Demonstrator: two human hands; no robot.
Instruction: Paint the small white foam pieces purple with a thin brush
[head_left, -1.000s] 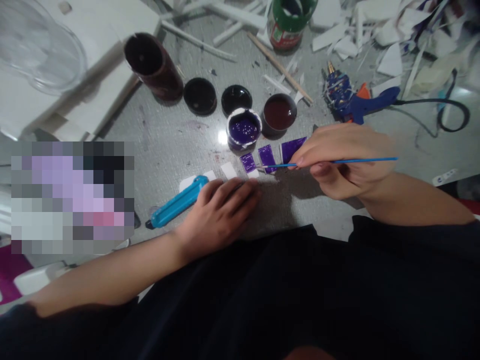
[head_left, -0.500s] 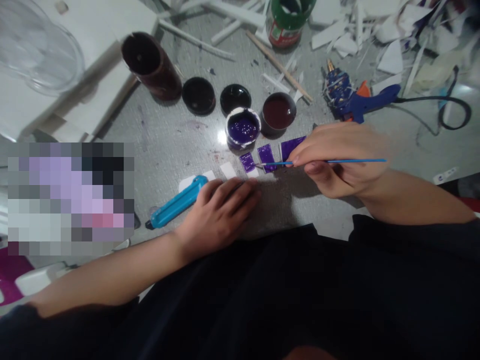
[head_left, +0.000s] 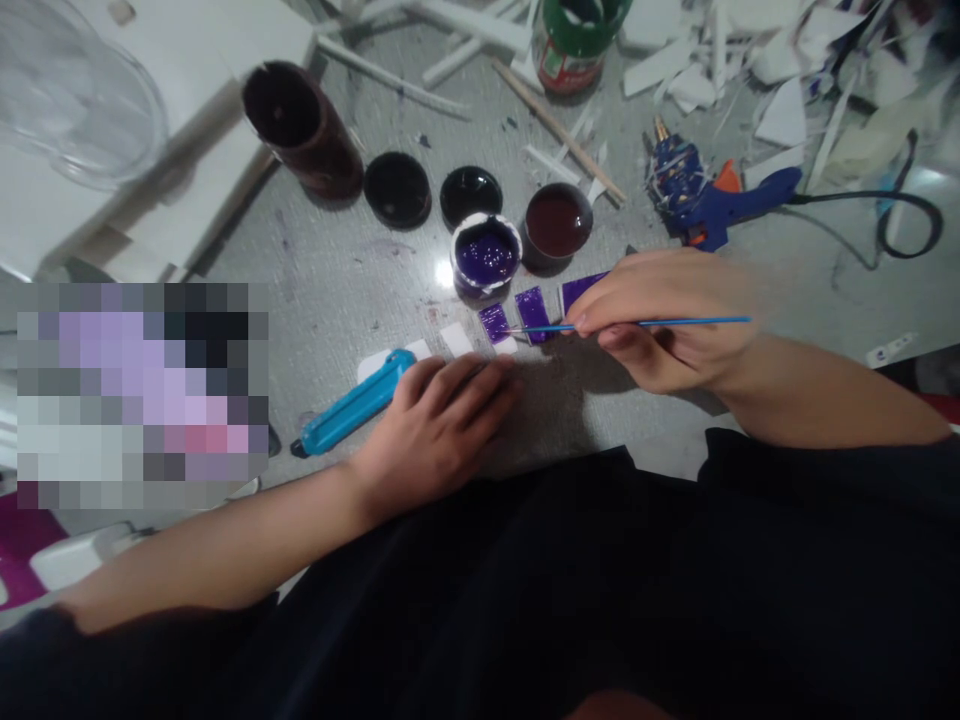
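Observation:
My right hand (head_left: pixel 660 315) is closed around a thin blue paintbrush (head_left: pixel 705 321). The bristles touch the lower edge of a small piece painted purple (head_left: pixel 494 322), whose near end is white. My left hand (head_left: pixel 450 420) lies on the table with fingers stretched out, the fingertips beside that piece's white end. Under the brush lies a second purple piece (head_left: pixel 532 310), and a larger purple piece (head_left: pixel 579 292) is partly hidden by my right hand. Behind them stands an open pot of purple paint (head_left: pixel 487 252). A blue utility knife (head_left: pixel 352 405) lies against my left hand.
Beyond the purple pot sit a cup of dark red liquid (head_left: pixel 558 224) and two dark lids (head_left: pixel 396 190). A brown cylinder (head_left: pixel 330 150) leans left of them. A blue glue gun (head_left: pixel 742 205) with its cord, white scraps (head_left: pixel 694 85) and a green-topped jar (head_left: pixel 574 60) lie farther back.
My right hand and the paintbrush have shifted slightly left, with the bristles still at the small purple piece. My left hand has stayed in place.

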